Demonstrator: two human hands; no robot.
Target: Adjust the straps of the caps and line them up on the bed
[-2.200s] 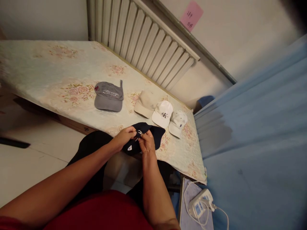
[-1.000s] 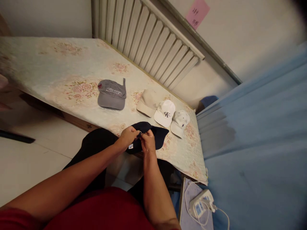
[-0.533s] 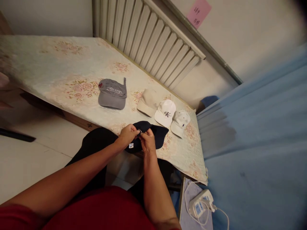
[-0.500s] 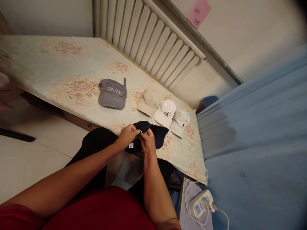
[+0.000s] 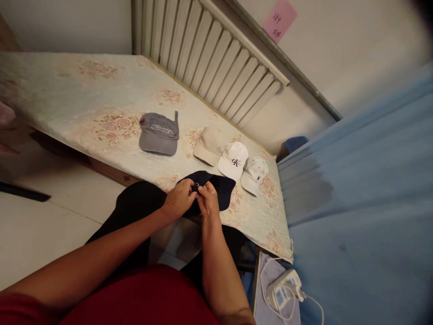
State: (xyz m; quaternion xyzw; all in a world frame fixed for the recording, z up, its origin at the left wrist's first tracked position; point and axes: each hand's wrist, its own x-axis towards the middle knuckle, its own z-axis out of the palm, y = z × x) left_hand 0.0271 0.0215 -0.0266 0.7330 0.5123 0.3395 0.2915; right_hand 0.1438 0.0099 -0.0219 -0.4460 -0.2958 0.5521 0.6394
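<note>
A dark navy cap (image 5: 221, 189) lies at the near edge of the floral mattress (image 5: 84, 99), its back turned toward me. My left hand (image 5: 178, 200) and my right hand (image 5: 207, 201) are both closed in a pinch on the strap and small metal buckle (image 5: 195, 184) at the cap's back. Further back on the mattress lie a grey cap (image 5: 158, 134), a beige cap (image 5: 207, 145), a white cap with a black logo (image 5: 232, 160) and a white dotted cap (image 5: 253, 174).
A white slatted bed rail (image 5: 216, 54) lines the far side of the mattress. A blue curtain (image 5: 365, 203) hangs on the right. A white charger with cable (image 5: 282, 291) rests on a pale blue pad at bottom right. A pink note (image 5: 279, 20) sticks to the wall.
My hands have closed in tighter over the buckle, covering the small white tag seen before. The cap has barely shifted.
</note>
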